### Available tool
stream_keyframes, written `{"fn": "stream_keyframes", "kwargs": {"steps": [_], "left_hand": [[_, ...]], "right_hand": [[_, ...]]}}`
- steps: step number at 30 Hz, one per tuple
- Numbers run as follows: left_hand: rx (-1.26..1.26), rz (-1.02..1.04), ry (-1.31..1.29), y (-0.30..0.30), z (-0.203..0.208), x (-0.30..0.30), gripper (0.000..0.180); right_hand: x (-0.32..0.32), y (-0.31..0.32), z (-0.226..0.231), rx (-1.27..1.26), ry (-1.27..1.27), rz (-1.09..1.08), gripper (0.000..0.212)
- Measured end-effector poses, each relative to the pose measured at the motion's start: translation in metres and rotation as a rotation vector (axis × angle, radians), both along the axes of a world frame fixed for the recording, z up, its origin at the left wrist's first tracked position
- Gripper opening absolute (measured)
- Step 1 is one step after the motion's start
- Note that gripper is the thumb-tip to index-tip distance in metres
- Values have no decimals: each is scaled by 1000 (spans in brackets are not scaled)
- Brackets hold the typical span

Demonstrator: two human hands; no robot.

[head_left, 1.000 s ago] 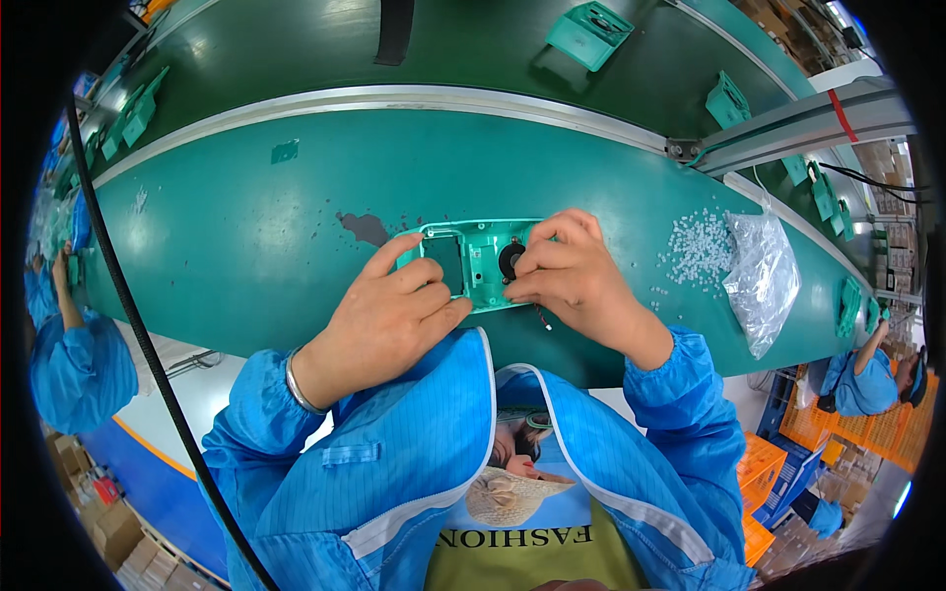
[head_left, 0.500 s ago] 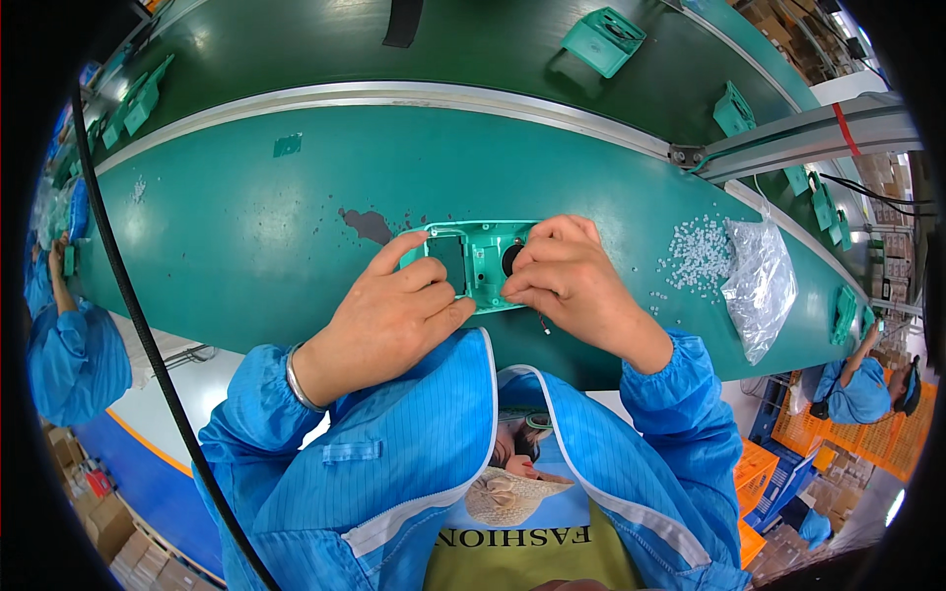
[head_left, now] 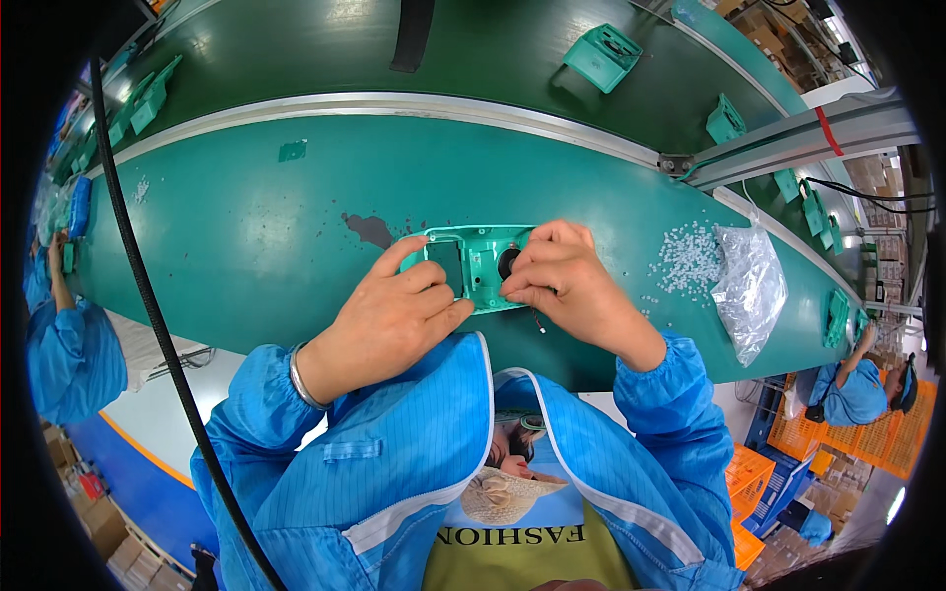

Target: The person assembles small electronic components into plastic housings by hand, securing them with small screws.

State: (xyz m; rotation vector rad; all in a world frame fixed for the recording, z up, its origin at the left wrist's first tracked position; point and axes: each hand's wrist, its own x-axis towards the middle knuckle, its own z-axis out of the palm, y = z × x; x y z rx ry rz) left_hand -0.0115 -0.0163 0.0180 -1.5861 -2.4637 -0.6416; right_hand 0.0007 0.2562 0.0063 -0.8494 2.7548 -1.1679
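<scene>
Both hands hold green housing [head_left: 480,258] lying left-right.

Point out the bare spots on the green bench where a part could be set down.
Bare green bench lies left of the left hand, between the dark worn patch and the metal rail. It is crowded right of the right hand: scattered white pellets and a clear plastic bag.

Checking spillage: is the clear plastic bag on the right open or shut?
Open, probably: small white pellets lie scattered on the green table beside the crumpled clear bag; its mouth isn't clearly visible.
</scene>
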Motion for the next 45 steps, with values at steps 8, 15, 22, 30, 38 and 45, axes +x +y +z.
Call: {"fn": "stream_keyframes", "kwargs": {"steps": [8, 15, 22, 30, 38, 45], "left_hand": [[-24, 10, 57, -3, 5, 1, 23], [30, 229, 188, -37, 13, -72, 12], [1, 461, 311, 2, -17, -228, 12], [380, 338, 354, -22, -33, -268, 25], [183, 1352, 600, -337, -18, -343, 27], [-127, 1968, -113, -448, 2, -384, 63]], "right_hand": [[-6, -5, 12, 50, 116, 93, 10], [32, 45, 29, -18, 94, -381, 22], [52, 26, 12, 1, 51, -345, 21], [39, 12, -38, 79, 406, -207, 22], [46, -20, -48, 79, 385, -234, 25], [62, -30, -44, 248, 180, -339, 40]]}}
